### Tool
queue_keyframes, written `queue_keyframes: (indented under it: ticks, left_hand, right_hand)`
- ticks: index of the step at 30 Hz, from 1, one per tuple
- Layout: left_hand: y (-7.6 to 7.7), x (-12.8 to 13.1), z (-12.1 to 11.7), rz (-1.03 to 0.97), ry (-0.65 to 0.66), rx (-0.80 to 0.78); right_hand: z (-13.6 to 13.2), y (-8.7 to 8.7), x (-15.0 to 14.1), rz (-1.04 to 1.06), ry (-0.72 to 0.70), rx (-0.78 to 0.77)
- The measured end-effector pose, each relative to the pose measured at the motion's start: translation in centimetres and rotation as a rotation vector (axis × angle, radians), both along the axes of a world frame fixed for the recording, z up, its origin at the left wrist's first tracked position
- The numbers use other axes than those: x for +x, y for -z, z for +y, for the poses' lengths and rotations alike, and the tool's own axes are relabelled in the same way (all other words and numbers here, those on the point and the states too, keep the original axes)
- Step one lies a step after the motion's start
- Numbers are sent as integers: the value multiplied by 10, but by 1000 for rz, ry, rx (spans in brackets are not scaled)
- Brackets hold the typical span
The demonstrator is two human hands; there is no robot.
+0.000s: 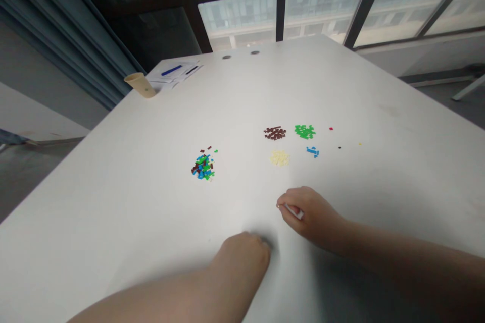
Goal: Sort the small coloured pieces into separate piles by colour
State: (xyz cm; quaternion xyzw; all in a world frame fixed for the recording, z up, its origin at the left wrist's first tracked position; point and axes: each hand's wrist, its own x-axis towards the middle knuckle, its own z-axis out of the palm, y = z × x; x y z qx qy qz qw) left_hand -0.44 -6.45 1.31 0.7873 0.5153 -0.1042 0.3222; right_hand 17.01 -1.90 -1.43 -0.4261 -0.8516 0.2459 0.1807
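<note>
My right hand (308,214) hovers low over the table, thumb and forefinger pinched together. What the fingertips hold, if anything, is too small to make out. Closer to me, my left hand (244,255) rests closed with its back up, and its curled fingers are hidden. Beyond my right hand lie a cream pile of small flat pieces (280,158), a few blue pieces (312,151), a brown pile (275,133) and a green pile (304,131). Farther left is a mixed heap (203,166) of blue, green and brown pieces.
Single red (331,128), black (339,148) and yellow (359,144) pieces lie apart on the right. A beige paper cup (141,85) stands at the white table's (151,222) left edge, beside papers (166,77) with a blue pen (172,70). Windows are behind.
</note>
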Motion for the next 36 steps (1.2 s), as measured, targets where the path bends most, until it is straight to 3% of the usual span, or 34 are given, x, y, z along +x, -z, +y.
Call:
queue_keyframes:
  ticks: [6, 10, 13, 16, 19, 24, 28, 36]
  left_hand:
    - [0, -2, 0, -50, 30, 27]
    - [-12, -5, 8, -129, 112, 54]
    - [-26, -7, 22, -244, 149, -27]
    - [-28, -7, 40, -448, 116, -155]
    - [-16, -9, 58, -698, -11, -329]
    - [9, -10, 76, -1111, -366, -571]
    - [18, -9, 79, -1283, -654, -729]
    - [22, -8, 78, -1369, -763, -820]
  right_hand:
    - [1, -1, 0, -6, -5, -3]
    - [1, -2, -1, -10, 6, -18]
    - [2, -3, -1, -12, 6, -36]
    - [2, -1, -1, 10, -9, -57]
    - [3, 1, 0, 24, 3, -50]
    - [3, 4, 0, -9, 16, 15]
    - [2, 3, 0, 6, -4, 9]
    - [2, 2, -1, 12, -3, 12]
